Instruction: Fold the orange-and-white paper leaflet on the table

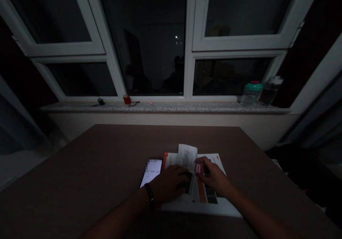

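Observation:
On the brown table lies a printed sheet or booklet (219,209) with orange and dark patches. A narrow white paper slip (187,152) with fine print rests over it. My left hand (171,182), with a black band at the wrist, lies across the slip and the booklet, its fingers bent over a dark patch. A small pink object (198,168) is pinched between the thumb and fingers of my right hand (211,175), at the slip's right edge. A lit phone (153,171) lies just left of my left hand.
The brown table (107,167) reaches toward a speckled windowsill (171,107). On the sill stand a teal-topped bottle (252,93), a clear bottle (269,91), a small red container (127,99) and a small dark item (100,101).

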`<state>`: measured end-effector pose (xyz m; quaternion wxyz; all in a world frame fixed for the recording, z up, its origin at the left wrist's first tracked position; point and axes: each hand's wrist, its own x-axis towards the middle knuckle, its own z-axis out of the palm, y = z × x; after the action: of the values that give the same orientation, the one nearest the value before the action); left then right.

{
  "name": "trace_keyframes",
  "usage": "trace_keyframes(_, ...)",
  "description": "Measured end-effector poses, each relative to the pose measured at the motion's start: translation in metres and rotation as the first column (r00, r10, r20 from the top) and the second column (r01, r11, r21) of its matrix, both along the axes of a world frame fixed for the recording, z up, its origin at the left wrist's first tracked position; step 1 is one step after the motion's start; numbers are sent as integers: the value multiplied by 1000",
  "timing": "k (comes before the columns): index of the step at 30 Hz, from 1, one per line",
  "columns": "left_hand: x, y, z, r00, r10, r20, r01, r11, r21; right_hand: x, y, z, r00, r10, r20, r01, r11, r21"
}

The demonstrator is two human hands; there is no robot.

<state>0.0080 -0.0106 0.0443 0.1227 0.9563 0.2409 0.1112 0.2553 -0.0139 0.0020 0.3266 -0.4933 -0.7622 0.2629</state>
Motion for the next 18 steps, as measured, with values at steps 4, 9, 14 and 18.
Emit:
trace_keyframes(4,2,-2,2,999,-32,-3,32,999,3,-2,-3,3,999,31,20,-31,1000,1)
trace_keyframes(9,6,-4,2,999,-8,-52,10,1000,26,-6,-9,9,991,60,124,-56,998,-36)
trace_keyframes(14,8,-4,-2,997,0,-75,4,998,64,-9,-10,12,973,133,191,-127,991,-44)
trace_keyframes(18,7,-4,-4,998,15,-58,-11,997,72,-5,-3,9,971,60,230,-61,998,-1)
